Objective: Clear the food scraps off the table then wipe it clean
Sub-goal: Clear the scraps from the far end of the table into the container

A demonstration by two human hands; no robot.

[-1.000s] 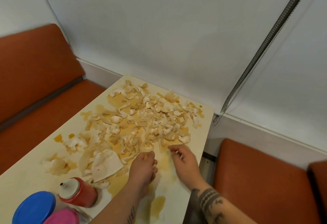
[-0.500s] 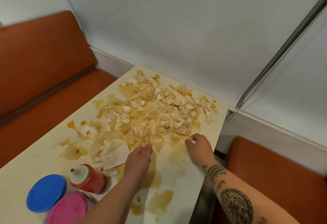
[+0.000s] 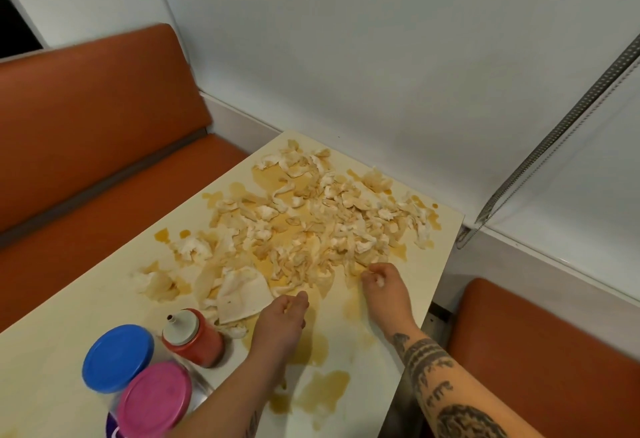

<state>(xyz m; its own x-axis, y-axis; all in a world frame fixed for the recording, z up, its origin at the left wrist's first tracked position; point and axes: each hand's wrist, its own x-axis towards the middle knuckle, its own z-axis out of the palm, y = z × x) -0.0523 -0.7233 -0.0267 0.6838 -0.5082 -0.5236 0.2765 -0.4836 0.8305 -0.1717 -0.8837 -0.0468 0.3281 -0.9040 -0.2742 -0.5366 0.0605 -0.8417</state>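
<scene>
Both hands sit at the near fringe of the food scraps: right hand pinching a pale bit by the right edge of the tabletop, left hand curled knuckles-up, and I cannot tell if it holds anything. Scraps cover the far half over brown sauce stains; I judge clearing barely begun, wiping not started.

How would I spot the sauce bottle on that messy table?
Start at the cream table, near its left front corner. Beside the blue lid and pink lid, just left of the person's left hand, is the squeeze bottle: the only red thing there, topped by a white nozzle cap.
</scene>
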